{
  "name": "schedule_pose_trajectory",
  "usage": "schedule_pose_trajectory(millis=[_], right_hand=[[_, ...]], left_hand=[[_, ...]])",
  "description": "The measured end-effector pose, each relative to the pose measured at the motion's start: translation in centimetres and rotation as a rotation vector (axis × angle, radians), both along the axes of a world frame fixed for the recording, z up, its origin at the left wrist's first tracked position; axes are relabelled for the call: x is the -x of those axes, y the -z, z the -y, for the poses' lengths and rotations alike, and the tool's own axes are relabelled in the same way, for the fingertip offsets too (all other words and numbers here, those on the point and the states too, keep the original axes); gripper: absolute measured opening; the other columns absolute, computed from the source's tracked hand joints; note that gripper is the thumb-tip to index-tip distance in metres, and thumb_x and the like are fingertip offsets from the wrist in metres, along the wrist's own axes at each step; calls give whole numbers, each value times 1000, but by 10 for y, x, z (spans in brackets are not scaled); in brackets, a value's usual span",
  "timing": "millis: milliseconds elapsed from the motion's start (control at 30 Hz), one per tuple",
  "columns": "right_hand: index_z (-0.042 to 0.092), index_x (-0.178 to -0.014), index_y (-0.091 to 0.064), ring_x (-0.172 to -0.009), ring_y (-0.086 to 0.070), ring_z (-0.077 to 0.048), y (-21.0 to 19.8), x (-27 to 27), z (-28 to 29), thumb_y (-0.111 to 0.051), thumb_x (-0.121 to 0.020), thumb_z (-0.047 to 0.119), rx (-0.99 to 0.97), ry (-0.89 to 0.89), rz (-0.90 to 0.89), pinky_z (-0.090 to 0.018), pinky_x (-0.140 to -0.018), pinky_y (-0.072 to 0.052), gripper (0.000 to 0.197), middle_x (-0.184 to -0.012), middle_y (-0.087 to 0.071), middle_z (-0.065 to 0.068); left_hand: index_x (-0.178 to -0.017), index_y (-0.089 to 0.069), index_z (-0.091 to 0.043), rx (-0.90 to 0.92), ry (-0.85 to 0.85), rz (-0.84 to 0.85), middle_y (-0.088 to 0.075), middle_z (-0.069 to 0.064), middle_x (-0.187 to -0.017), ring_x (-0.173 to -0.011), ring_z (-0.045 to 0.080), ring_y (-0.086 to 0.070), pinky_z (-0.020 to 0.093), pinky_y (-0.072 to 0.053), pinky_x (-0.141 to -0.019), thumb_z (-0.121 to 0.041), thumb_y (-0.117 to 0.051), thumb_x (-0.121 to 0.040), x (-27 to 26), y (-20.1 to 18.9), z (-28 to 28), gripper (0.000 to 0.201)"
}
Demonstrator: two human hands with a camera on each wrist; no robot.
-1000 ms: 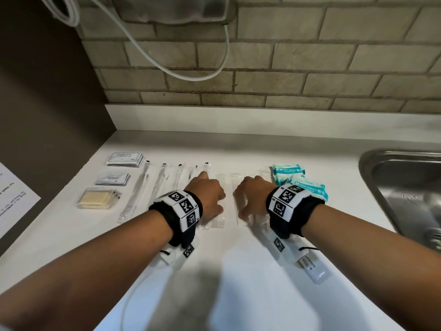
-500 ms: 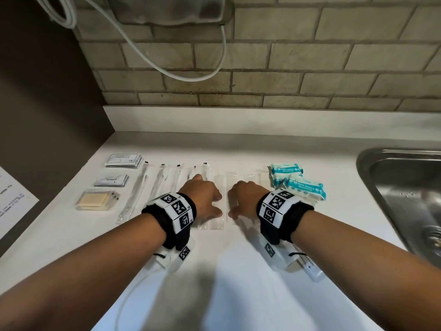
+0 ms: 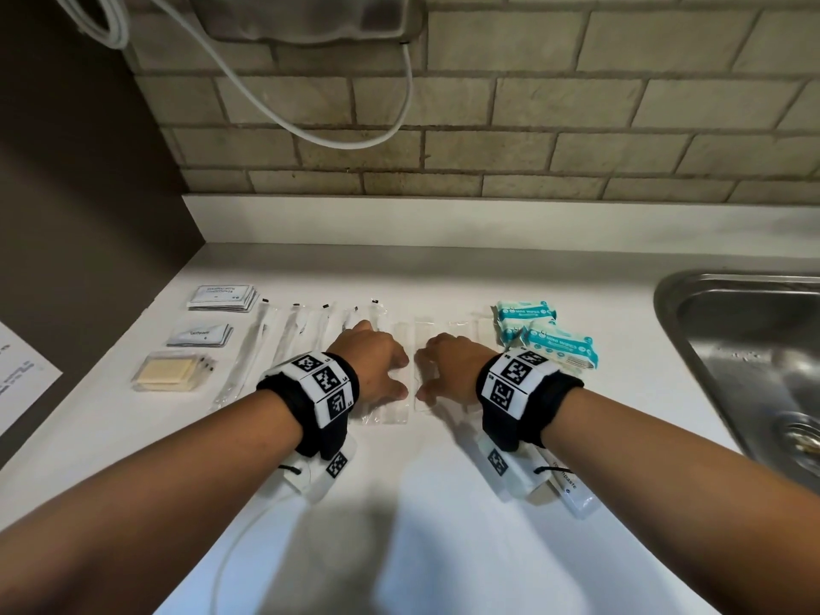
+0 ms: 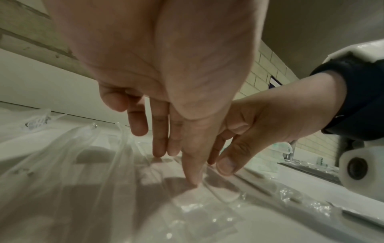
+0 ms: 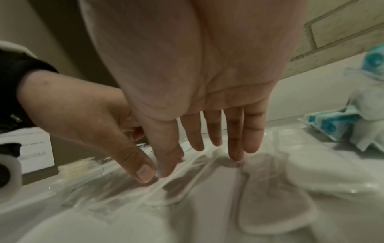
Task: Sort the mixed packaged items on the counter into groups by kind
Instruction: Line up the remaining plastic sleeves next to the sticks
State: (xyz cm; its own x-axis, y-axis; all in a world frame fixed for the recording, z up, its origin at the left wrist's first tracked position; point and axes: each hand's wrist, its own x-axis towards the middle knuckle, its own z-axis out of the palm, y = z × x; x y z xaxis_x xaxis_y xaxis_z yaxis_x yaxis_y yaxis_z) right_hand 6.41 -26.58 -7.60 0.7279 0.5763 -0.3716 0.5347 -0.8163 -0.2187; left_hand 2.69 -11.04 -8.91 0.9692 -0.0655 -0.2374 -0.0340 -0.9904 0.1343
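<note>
Head view, near to far: toothpaste tube (image 3: 574,497) lying unsorted under right wrist; left hand (image 3: 375,368) and right hand (image 3: 452,370) side by side on white counter (image 3: 421,526), straight, loosely spread fingertips (image 4: 192,178) pressing flat clear sleeves (image 3: 395,408), apparently squaring them into one row. Clear-wrapped toothbrushes (image 3: 248,352) aligned to the left; sachet stacks (image 3: 222,297) and cotton swab pack (image 3: 168,375) farther left; teal wipe packs (image 3: 557,346) piled right, near sink (image 3: 745,348).
</note>
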Motion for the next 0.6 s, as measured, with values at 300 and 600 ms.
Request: schedule_pose_trajectory(millis=[300,600], right_hand=[[8,-110,-65,-105,-62,-26,-17,-8,42,-56,-91,20,58,86,72,-36,-91,-53,25,-113,-65,-8],[13,-105,-71,-100,-64,-20,-4,-1,60,-68,-82,21,115,37,37,-34,-92,-53,24,-106,-67,-3]], left_hand=[[-129,-57,-27,139,-8,107,-63,-6,-121,-121,21,-40,35,-39,-94,-45,-63,-84,-18,-9,34,49],[-146,-34,-30,-144,243,1,-31,-9,-155,-123,26,-32,40,-27,-100,-65,-40,-87,-9,8,67,69]])
